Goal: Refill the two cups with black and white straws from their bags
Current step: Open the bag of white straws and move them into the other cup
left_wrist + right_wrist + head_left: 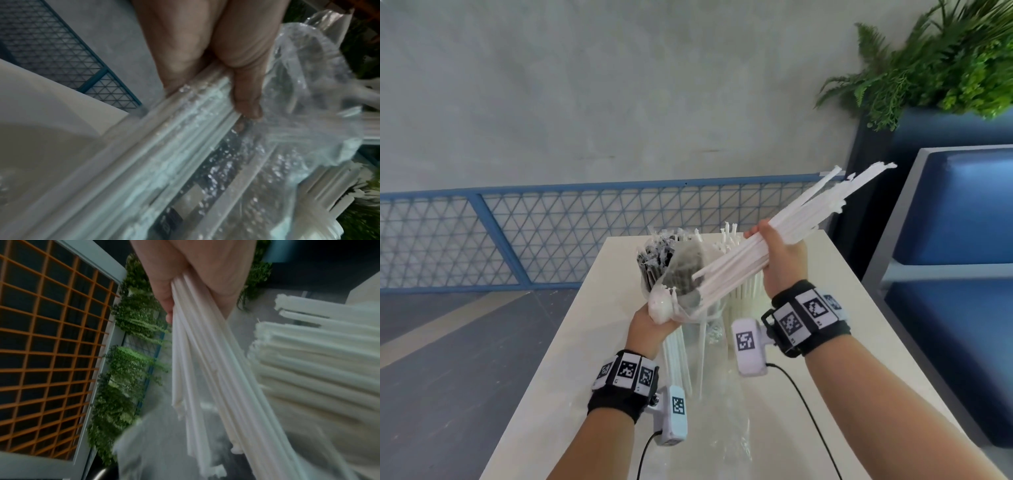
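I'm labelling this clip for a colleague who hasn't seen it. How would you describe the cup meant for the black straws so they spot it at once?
Start at the pale table running away from the camera. Near its far end stand two cups side by side, partly hidden behind the clear bag in the left hand. The black-straw cup is the left one, filled with dark wrapped straws; its neighbour holds white ones.

Pale cream rectangular table (571, 342), bearing two straw-filled cups (746, 294) and crumpled clear plastic bag (726, 428).
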